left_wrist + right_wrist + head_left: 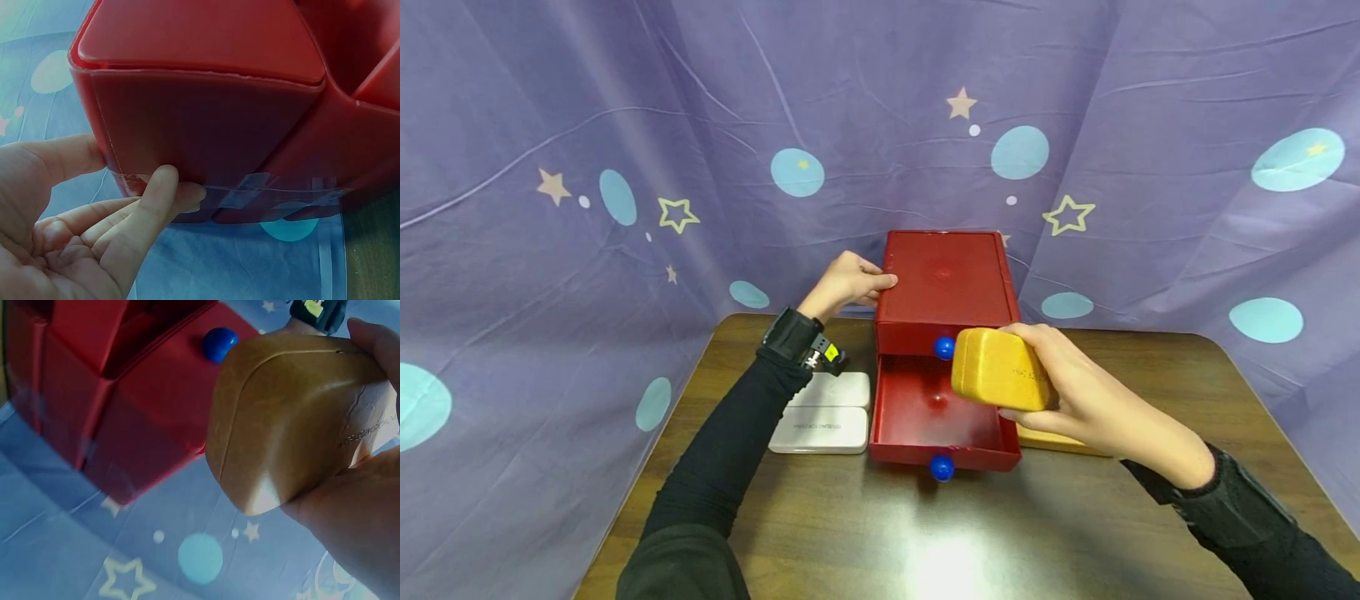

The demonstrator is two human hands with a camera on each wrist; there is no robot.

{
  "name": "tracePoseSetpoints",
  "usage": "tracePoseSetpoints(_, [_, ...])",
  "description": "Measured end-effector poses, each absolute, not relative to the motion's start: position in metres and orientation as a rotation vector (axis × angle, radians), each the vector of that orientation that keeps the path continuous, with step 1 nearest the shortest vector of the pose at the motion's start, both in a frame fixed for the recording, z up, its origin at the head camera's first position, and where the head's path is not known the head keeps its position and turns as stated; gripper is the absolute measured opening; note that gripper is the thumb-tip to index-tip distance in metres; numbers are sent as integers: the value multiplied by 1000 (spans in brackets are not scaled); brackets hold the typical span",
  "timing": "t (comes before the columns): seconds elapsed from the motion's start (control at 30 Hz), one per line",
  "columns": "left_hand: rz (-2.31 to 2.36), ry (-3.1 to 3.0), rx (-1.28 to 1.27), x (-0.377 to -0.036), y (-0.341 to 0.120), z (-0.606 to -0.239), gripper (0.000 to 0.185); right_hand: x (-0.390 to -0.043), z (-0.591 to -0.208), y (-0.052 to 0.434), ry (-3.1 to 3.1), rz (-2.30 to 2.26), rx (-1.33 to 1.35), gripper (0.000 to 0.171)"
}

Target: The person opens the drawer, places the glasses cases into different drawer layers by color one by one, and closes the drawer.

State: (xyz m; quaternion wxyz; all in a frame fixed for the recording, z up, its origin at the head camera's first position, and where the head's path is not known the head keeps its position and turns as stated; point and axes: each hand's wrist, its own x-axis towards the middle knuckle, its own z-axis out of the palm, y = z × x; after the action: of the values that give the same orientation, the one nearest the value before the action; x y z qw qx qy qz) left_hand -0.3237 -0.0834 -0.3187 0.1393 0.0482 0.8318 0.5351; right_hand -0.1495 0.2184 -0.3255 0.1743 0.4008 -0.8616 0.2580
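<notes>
A red two-drawer box [943,271] stands at the back of the table. Its upper drawer [904,339] is closed, while the lower drawer [917,425] is pulled out and shows a bare red floor. My left hand [847,283] holds the box's left edge, thumb on top and fingers against the side [200,131]. In my right hand [1086,392] is a mustard-yellow eyeglass case [996,367], raised over the right part of the lower drawer. The right wrist view shows small lettering on this case [287,419].
Two white cases [820,432] lie left of the drawer box. Another yellow object [1060,442] lies to its right, partly hidden under my right hand. A blue knob [942,468] sticks out from the lower drawer's front. Purple patterned cloth [880,100] hangs behind the table.
</notes>
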Motion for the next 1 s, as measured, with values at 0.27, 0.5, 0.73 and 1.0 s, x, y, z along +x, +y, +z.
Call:
tracePoseSetpoints(0.27, [1531,2421,162,-323,-83,-318,38,-158,-316,200,-2475,888,1254,86])
tracePoseSetpoints(0.5, [1513,2440,160,-322,-84,-318,38,-166,-314,185,-2577,1014,1375,86])
tracePoseSetpoints(0.73, [1505,2437,166,-321,-83,-318,38,-173,-318,173,-2650,1037,1448,84])
tracePoseSetpoints(1.0, [1493,2445,157,-320,-83,-317,40,-176,-326,160,-2743,983,1499,82])
